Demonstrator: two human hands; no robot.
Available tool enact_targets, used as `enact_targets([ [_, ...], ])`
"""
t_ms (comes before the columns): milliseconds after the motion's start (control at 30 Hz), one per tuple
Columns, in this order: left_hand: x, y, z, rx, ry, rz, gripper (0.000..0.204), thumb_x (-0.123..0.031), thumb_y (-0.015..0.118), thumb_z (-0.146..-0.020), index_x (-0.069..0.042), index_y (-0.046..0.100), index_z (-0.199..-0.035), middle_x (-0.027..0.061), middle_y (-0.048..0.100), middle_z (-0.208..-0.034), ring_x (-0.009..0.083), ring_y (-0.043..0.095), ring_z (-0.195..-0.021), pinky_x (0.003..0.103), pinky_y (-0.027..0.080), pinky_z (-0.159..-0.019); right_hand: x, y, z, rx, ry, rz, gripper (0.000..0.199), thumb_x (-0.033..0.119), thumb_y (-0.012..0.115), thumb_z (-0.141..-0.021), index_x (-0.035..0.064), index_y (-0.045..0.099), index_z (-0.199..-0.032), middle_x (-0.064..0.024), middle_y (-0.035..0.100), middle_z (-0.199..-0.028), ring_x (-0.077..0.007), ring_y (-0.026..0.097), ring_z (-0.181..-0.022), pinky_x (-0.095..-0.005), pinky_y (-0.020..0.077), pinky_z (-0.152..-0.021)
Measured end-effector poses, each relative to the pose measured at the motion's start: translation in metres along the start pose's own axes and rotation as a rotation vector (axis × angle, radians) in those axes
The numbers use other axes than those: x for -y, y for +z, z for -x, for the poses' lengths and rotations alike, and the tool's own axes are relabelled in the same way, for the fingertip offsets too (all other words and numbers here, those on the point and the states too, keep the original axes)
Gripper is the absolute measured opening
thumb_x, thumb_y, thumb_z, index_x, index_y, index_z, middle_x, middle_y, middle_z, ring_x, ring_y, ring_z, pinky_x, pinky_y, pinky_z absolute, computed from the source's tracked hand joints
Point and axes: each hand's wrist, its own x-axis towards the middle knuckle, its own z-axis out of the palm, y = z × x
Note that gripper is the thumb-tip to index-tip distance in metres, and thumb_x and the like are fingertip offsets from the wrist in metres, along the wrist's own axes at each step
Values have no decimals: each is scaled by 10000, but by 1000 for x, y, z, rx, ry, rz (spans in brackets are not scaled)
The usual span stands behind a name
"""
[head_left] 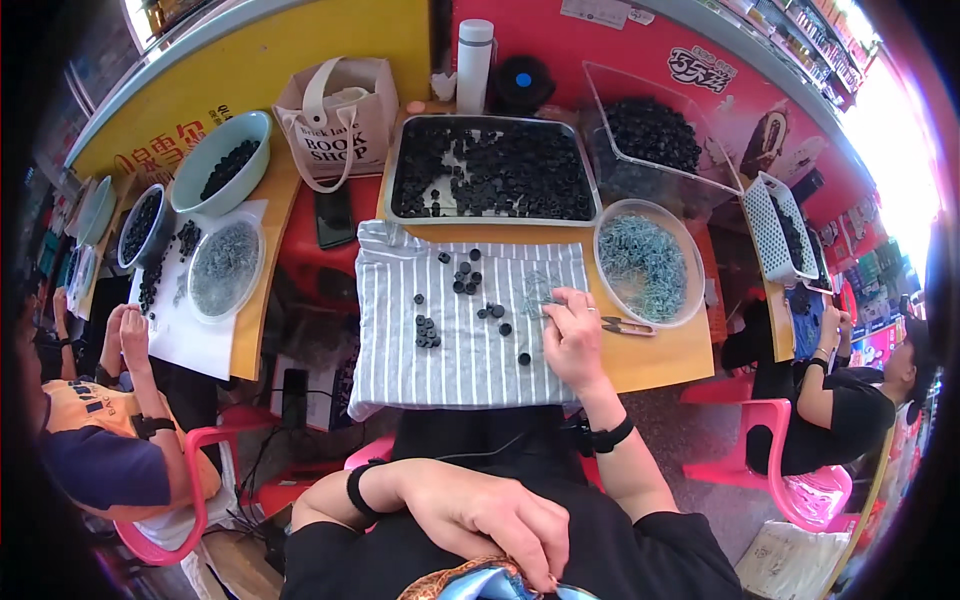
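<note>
Right hand (572, 335) pinches, seemingly, wire clips on striped cloth (460, 340); left hand (480, 520) grips fabric.

Yellow table (655, 352) under striped cloth (455, 340)

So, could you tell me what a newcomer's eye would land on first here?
Probably the metal tray heaped with small black round parts at the back of the table, and the striped cloth before it, dotted with a few more. The right hand rests on that cloth's right edge, while the left hand sits at the lap.
</note>
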Motion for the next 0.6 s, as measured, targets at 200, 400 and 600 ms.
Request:
enact_targets([
  [200, -33, 8, 12, -107, -144, -308, 256, -34, 483, -989, 78, 634, -1163, 221, 624, -1091, 349, 624, -960, 396, 514, -819, 6, 1, -3, -7, -40, -15, 198, -35, 643, -706, 8, 680, -896, -173, 612, -1084, -359, 568, -1009, -437, 463, -863],
  [400, -108, 10, -9, -705, -76, -896, 292, 41, 595, -876, 55, 642, -1165, 169, 708, -998, 316, 673, -801, 322, 533, -698, -8, -4, 3, -20, -15, 31, 182, -43, 645, -720, 9, 673, -892, -175, 614, -1053, -359, 576, -982, -434, 472, -837],
  [600, -126, 31, -19, -518, 238, -725, 371, -184, 583, -901, 37, 562, -1198, 227, 671, -1123, 357, 652, -918, 421, 509, -818, 6, 6, -7, -36, -62, 16, 169, -46, 648, -725, 1, 667, -886, -172, 619, -1037, -362, 583, -956, -433, 473, -817],
])
